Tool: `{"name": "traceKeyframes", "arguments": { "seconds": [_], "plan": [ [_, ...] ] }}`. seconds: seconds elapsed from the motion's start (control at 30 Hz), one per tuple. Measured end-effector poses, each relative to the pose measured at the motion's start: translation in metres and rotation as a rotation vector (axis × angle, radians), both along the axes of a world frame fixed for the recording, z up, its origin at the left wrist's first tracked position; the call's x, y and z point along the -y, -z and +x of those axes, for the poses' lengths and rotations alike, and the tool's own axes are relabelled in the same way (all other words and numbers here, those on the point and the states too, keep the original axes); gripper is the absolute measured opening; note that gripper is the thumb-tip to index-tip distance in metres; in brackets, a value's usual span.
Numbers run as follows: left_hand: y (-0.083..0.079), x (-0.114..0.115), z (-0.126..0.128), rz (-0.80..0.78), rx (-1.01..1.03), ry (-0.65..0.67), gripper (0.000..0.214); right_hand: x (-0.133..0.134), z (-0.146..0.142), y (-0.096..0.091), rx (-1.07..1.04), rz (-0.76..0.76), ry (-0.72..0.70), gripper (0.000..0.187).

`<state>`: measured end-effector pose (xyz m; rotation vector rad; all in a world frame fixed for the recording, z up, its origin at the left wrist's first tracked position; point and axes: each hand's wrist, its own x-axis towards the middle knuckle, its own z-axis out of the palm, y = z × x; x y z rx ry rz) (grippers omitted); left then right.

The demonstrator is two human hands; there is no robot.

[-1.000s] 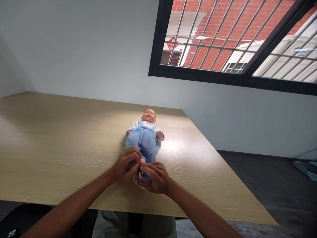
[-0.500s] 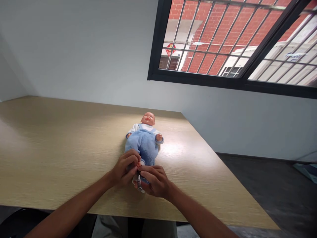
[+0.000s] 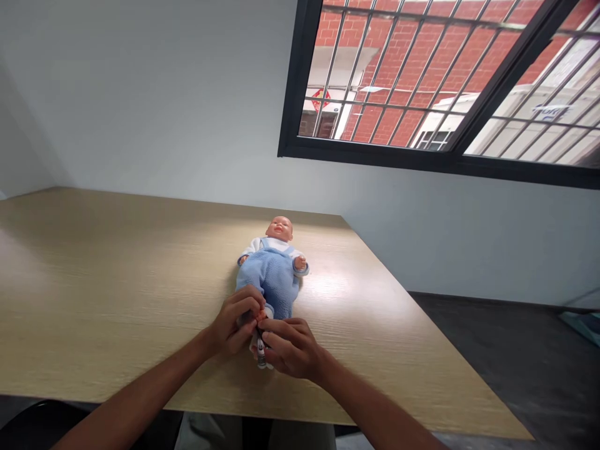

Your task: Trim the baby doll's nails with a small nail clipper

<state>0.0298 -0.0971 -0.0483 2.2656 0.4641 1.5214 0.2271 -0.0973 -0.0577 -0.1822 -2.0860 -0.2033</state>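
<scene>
A baby doll [image 3: 276, 275] in blue overalls and a white top lies on its back on the table, head away from me. My left hand [image 3: 241, 319] is closed around the doll's foot [image 3: 262, 314], its thumb and fingers pinching near the toes. Close against it, my right hand [image 3: 288, 344] is closed on a small silver nail clipper [image 3: 261, 355], whose patterned lever points down towards me. The clipper's jaws are by the foot, but my fingers hide where they touch. The doll's other foot is mostly covered by my right hand.
The light wooden table [image 3: 117, 269] reaches to the wall behind, and its right edge slants down towards me. A barred window [image 3: 422, 81] is set in the wall. A dark chair [image 3: 42, 425] stands at the lower left.
The view has shifted slightly, so everything sits a little lower. The clipper has turned a little and its lever now points more straight down. Both hands keep their hold.
</scene>
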Motion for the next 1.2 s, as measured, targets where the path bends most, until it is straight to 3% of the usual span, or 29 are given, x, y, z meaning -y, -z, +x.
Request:
{"name": "traceKeyframes", "arguments": {
  "seconds": [0.5,1.2],
  "plan": [
    [0.003,-0.001,-0.001,-0.011,0.014,0.005,0.013,0.001,-0.003,-0.007,-0.009,0.117,-0.009,0.014],
    [0.003,-0.003,-0.002,-0.023,-0.002,0.021,0.018,-0.002,-0.001,0.000,0.043,0.067,-0.034,0.016]
  ]
}}
